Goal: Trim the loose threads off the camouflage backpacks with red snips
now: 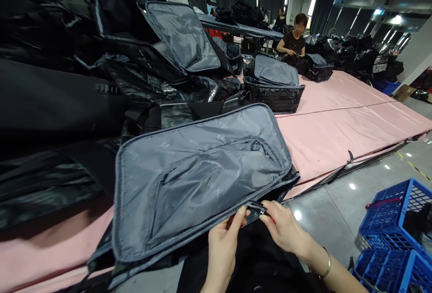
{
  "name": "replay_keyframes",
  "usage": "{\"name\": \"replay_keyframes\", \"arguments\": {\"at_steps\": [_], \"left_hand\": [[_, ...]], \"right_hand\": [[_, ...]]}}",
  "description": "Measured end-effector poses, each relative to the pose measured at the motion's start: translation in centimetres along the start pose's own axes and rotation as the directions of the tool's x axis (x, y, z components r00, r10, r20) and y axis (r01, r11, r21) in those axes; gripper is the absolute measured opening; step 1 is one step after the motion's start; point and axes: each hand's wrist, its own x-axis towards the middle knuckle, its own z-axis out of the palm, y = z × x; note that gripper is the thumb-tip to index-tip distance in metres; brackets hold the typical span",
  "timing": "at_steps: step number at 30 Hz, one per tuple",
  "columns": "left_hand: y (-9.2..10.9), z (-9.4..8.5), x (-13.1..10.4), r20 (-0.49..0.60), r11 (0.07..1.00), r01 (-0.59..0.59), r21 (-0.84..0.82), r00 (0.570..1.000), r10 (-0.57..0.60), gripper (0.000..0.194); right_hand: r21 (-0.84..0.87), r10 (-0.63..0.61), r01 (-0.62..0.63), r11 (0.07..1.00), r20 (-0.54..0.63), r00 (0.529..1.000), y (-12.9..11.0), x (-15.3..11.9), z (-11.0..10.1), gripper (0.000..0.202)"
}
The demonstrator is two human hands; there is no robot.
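An open black bag with a grey lining flap (199, 180) lies at the near edge of the pink table (337, 126). My left hand (222, 248) pinches the flap's lower edge next to the zipper. My right hand (283, 227), a bangle on its wrist, grips the small black zipper pull (258, 207) at that same edge. Both hands sit close together below the flap.
Black bags are piled high (67, 81) on the left. Another open bag (275, 86) stands further back. A person in black (294, 41) sits at the far end of the table. Blue plastic crates (398, 230) stand on the glossy floor at right.
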Motion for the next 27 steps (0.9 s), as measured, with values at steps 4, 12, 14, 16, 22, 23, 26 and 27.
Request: {"name": "replay_keyframes", "arguments": {"at_steps": [4, 12, 14, 16, 22, 23, 26, 27], "left_hand": [[0.17, 0.02, -0.02, 0.001, 1.000, -0.002, 0.009, 1.000, 0.002, 0.039], [0.12, 0.00, 0.02, 0.003, 1.000, -0.009, 0.002, 1.000, 0.009, 0.040], [0.09, -0.03, 0.04, 0.004, 1.000, -0.009, 0.001, 1.000, 0.009, 0.040], [0.09, -0.06, 0.04, 0.006, 1.000, -0.005, 0.006, 1.000, 0.005, 0.039], [0.12, -0.06, 0.03, -0.004, 1.000, -0.014, 0.011, 1.000, 0.014, 0.041], [0.12, -0.06, 0.03, -0.005, 1.000, -0.013, 0.010, 1.000, 0.013, 0.041], [0.09, -0.09, 0.07, -0.015, 1.000, -0.004, -0.004, 1.000, 0.004, 0.041], [0.07, -0.11, 0.09, -0.017, 1.000, 0.003, -0.007, 1.000, -0.003, 0.041]], "right_hand": [[-0.013, -0.001, 0.000, 1.000, -0.037, 0.999, 0.24, -0.16, 0.04, 0.025], [-0.028, -0.040, 0.039, 0.999, -0.045, 0.998, 0.26, 0.05, 0.18, 0.026], [-0.020, -0.041, 0.040, 0.999, -0.033, 0.999, 0.29, 0.11, 0.18, 0.026], [-0.020, -0.038, 0.038, 0.999, -0.028, 0.999, 0.30, 0.12, 0.18, 0.026], [-0.068, -0.033, 0.030, 0.997, -0.045, 0.998, 0.13, 0.06, 0.23, 0.026], [-0.075, -0.029, 0.025, 0.997, -0.041, 0.999, 0.11, 0.07, 0.23, 0.026], [-0.088, -0.021, 0.018, 0.996, -0.032, 0.999, 0.09, 0.12, 0.25, 0.027], [-0.089, -0.027, 0.024, 0.996, -0.033, 0.999, 0.10, 0.13, 0.27, 0.027]]}}
